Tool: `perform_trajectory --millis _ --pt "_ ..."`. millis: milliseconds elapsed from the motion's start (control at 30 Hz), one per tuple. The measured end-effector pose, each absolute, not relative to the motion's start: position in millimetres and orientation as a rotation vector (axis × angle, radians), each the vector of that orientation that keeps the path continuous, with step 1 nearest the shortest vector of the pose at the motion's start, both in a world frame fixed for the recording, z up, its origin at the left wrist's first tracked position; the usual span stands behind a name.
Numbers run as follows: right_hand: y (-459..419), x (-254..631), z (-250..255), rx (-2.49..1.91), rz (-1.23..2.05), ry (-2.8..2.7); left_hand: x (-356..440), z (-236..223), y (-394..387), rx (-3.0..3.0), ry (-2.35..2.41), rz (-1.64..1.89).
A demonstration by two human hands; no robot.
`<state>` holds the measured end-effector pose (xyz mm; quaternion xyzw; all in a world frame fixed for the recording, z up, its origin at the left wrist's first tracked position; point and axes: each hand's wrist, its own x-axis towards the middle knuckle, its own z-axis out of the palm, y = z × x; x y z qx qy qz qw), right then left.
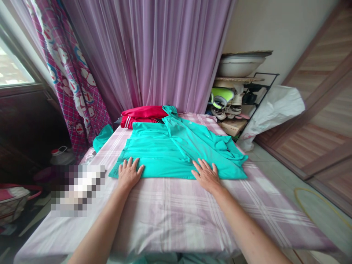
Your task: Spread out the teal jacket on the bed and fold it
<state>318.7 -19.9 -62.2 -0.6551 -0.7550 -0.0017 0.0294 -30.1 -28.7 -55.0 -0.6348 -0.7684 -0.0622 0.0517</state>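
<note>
A turquoise long-sleeved shirt (162, 154) lies spread on a bed with a pink plaid sheet (170, 216). One sleeve is folded diagonally across its right half. My left hand (129, 173) rests flat on the shirt's near edge with its fingers spread, and my right hand (206, 176) lies the same way further right. Neither hand grips the cloth. Beyond the shirt, a red garment (143, 115) lies at the head of the bed, partly under the turquoise collar. A small teal cloth (103, 137) hangs over the bed's far left edge.
A pixelated patch (78, 190) hides something at the bed's left edge. A shoe rack (228, 102) with a white basin (240, 66) stands beyond the bed's right corner, beside a white plastic sack (272, 117). Purple curtains (148, 51) hang behind the bed, and a basket (12, 203) sits low at left.
</note>
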Motion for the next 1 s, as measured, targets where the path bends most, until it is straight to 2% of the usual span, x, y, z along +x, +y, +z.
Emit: perform_trajectory --millis 267,433,667,1000 --pt "-20 386 -73 -2.236 -0.173 -2.113 -33 -57 -27 -1.921 -2.337 -0.188" --pt "-20 396 -78 -2.239 -0.211 -2.033 -35 -61 -28 -1.911 -2.316 -0.273" --pt "-19 395 -79 -2.2 -0.196 -2.013 -39 -62 -32 -2.235 -1.972 -0.403" --pt "-19 395 -78 -2.215 -0.168 -2.005 -22 -55 -39 -1.984 -2.325 -0.253"
